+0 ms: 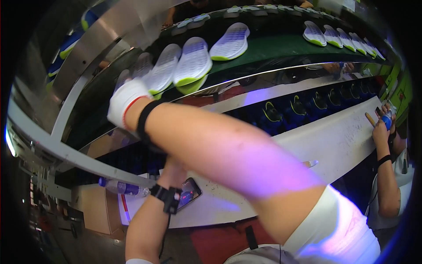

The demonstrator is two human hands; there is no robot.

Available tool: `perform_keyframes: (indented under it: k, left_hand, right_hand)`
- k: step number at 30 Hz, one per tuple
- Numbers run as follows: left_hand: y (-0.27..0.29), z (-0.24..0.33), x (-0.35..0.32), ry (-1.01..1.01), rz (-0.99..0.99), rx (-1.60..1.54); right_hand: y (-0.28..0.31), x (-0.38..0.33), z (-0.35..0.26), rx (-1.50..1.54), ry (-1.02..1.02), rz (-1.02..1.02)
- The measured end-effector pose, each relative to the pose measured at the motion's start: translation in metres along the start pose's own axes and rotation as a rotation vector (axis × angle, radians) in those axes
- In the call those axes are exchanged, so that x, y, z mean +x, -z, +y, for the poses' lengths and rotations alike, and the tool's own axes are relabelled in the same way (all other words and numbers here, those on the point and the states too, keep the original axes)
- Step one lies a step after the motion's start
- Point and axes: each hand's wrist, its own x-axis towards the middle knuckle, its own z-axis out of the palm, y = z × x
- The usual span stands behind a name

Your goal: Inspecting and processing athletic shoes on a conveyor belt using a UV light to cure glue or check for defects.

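My right arm stretches across to the left, and my right hand point(127, 102), in a white glove, is at the near edge of the green conveyor belt point(268, 50). It is beside the leftmost shoe soles point(141, 66); its fingers are hidden, and whether it grips one is unclear. More white soles with lime-green edges point(192, 61) lie just right of it. Below my right forearm, my left hand point(175, 172) is mostly covered, so its fingers do not show. A black device is strapped to my left wrist, close to a phone point(190, 193) on the white bench point(215, 209).
Dark blue shoe uppers with yellow-green trim point(298, 105) line a lower track. A plastic bottle point(125, 188) lies by a grey metal rail point(88, 160) and a cardboard box point(94, 209). At right, a co-worker's hands point(381, 130) hold a blue object. More soles point(334, 37) lie farther along.
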Motion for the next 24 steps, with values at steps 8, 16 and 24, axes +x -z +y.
perform_keyframes:
  k: [8,16,24]
  left_hand:
    - [-0.067,-0.077,-0.17,0.366,0.041,-0.129]
    - [-0.048,-0.104,-0.2,-0.555,0.06,1.453]
    - [-0.063,-0.103,-0.167,-0.809,-0.064,1.695]
  right_hand:
    - [0.041,-0.088,0.075,-0.035,-0.073,0.065]
    - [0.037,-0.14,0.048,-0.167,0.427,0.607]
    - [0.048,-0.379,0.003,0.63,0.504,0.333]
